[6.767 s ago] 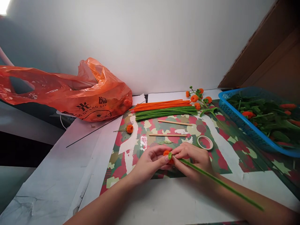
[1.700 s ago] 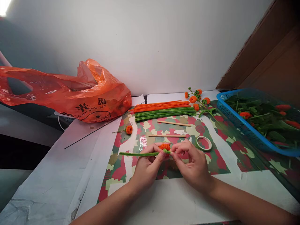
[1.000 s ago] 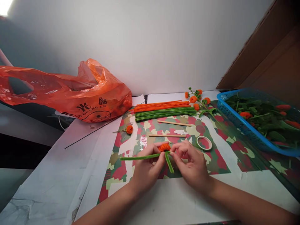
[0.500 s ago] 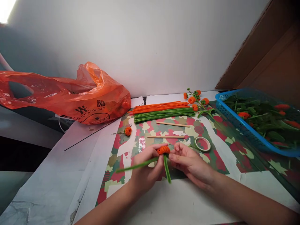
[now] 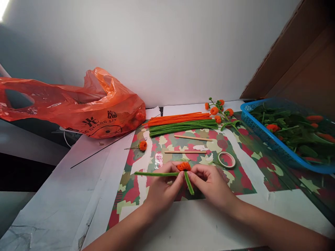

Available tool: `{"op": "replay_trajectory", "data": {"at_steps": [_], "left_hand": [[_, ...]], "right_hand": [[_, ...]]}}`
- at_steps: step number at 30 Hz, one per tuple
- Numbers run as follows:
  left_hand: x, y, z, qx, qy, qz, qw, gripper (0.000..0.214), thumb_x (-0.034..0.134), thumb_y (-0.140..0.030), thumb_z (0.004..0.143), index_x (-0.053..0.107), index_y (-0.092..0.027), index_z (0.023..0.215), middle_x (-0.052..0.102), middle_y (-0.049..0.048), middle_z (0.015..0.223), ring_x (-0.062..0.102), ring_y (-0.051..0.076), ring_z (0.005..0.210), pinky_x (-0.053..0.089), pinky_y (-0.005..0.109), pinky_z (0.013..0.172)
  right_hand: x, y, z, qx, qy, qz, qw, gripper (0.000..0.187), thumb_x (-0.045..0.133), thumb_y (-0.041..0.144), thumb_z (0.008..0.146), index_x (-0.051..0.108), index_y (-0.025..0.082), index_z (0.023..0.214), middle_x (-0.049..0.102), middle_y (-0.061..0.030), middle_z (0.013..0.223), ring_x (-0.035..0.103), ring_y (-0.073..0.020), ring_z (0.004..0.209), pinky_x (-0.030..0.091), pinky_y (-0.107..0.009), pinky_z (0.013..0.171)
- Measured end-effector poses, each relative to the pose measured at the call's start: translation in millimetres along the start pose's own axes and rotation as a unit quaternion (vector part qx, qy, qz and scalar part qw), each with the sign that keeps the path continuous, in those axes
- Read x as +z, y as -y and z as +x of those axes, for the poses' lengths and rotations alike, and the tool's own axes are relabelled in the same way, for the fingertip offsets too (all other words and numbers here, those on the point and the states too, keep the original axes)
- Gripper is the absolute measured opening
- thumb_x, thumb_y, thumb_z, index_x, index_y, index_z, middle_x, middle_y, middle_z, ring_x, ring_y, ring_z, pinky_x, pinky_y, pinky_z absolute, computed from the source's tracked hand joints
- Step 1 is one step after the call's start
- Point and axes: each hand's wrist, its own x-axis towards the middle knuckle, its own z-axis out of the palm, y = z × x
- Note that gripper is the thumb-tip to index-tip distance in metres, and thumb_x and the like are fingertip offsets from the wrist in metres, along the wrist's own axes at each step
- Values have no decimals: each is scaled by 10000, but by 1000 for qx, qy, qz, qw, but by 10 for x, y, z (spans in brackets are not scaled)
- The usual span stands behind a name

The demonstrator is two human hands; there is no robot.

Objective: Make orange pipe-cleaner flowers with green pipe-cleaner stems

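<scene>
My left hand and my right hand meet over a patterned mat and pinch a small orange pompom flower between their fingertips. A green pipe cleaner is wound at the flower's base. Its long end sticks out to the left past my left fingers; a short end hangs down between my hands. Both hands are closed in a pinch on the flower and the pipe cleaner.
Behind my hands lie two wooden sticks, a tape roll, bundles of orange and green pipe cleaners, a finished flower sprig and a single pompom on a wire. An orange plastic bag is at left, a blue basket at right.
The green pipe cleaner, earlier trailing to the right, now points left with a short bent end hanging down. In the last half second its long end levelled out; my hands stayed together.
</scene>
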Motion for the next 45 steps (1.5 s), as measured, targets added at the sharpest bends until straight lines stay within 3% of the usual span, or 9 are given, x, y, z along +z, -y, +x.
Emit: {"op": "replay_trajectory", "data": {"at_steps": [5,9,12,15,19,26,31,36,45], "left_hand": [[-12,-7,6,40,14,18,999,253,559,-245,869,482,-172,638,629,50,786,584,150,717,491,273,663],[-22,-35,71,-47,51,-80,994,232,582,-341,855,483,-177,723,533,-21,638,532,106,554,462,230,544],[-42,-34,106,-110,126,-153,974,256,590,-414,843,481,-184,814,507,-41,641,505,86,519,450,209,506],[-75,1,102,-153,200,-175,952,293,570,-466,851,486,-185,876,510,-25,706,490,77,543,443,188,487],[-115,43,85,-170,232,-195,938,305,556,-484,860,468,-192,857,494,-32,710,475,59,524,430,168,475],[-106,45,89,-173,218,-221,935,272,591,-457,841,492,-204,858,515,-30,687,529,73,502,447,161,429],[-75,14,66,-13,108,-113,988,209,692,-255,774,594,-212,954,579,67,1014,635,162,785,543,214,528],[-65,-20,61,80,27,12,996,37,663,-193,781,661,-163,803,635,105,969,640,207,875,586,265,611],[-71,-48,59,6,34,-37,999,133,620,-269,825,608,-151,765,602,62,847,580,138,677,542,248,562]], "right_hand": [[-17,-18,21,10,17,7,1000,274,600,324,803,560,173,578,583,16,541,497,-98,499,373,-213,493],[-128,20,42,-9,15,-43,999,371,586,400,813,533,170,526,498,21,472,430,-95,460,326,-223,453],[-203,35,79,-52,-38,-39,997,239,585,405,821,623,178,754,537,16,623,456,-106,543,362,-223,500],[-218,11,123,-45,34,0,998,298,633,419,796,625,214,1013,603,-17,857,540,-137,704,443,-248,624],[-181,-29,139,-37,89,73,993,267,704,427,749,631,186,837,598,-9,780,571,-151,735,475,-272,678],[-122,-51,96,-131,29,76,988,131,683,337,793,671,207,788,610,-26,867,580,-165,860,477,-304,787],[-118,-72,60,-218,-83,-1,972,49,678,249,800,670,232,755,664,-34,868,611,-192,891,478,-364,842],[-102,-72,12,-221,-98,-29,970,44,654,222,820,665,233,779,690,-25,839,639,-189,857,502,-365,819],[-215,-27,33,-389,-44,-121,912,101,655,148,814,672,242,844,717,-26,770,644,-178,738,496,-328,682]]}}
